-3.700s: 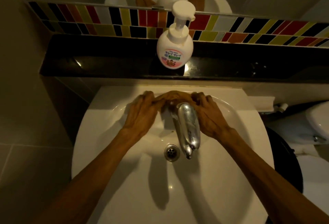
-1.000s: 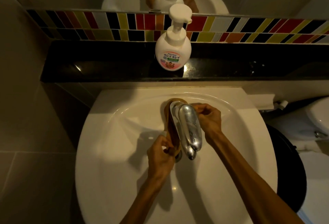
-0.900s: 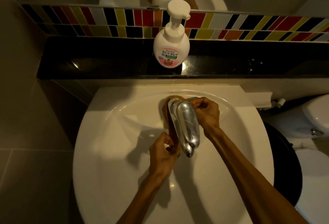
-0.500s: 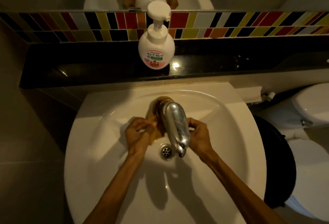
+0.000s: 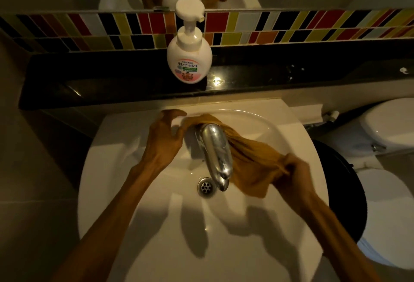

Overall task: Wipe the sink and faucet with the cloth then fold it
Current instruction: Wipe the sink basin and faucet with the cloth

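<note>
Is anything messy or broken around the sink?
Nothing looks broken or spilled. The only odd sight is the cloth looped behind the faucet, and that is just the wiping. The soap bottle stands upright on the ledge.

A mustard-brown cloth (image 5: 248,163) drapes a chrome faucet (image 5: 216,147) over a white sink (image 5: 156,225), multicoloured brick-pattern tiles (image 5: 280,28) at twelve o'clock.

The white plastic pump soap bottle (image 5: 189,57) bears a label. It reads "Kirei Kirei" above Japanese "キレイキレイ". The smaller print is illegible.
</note>
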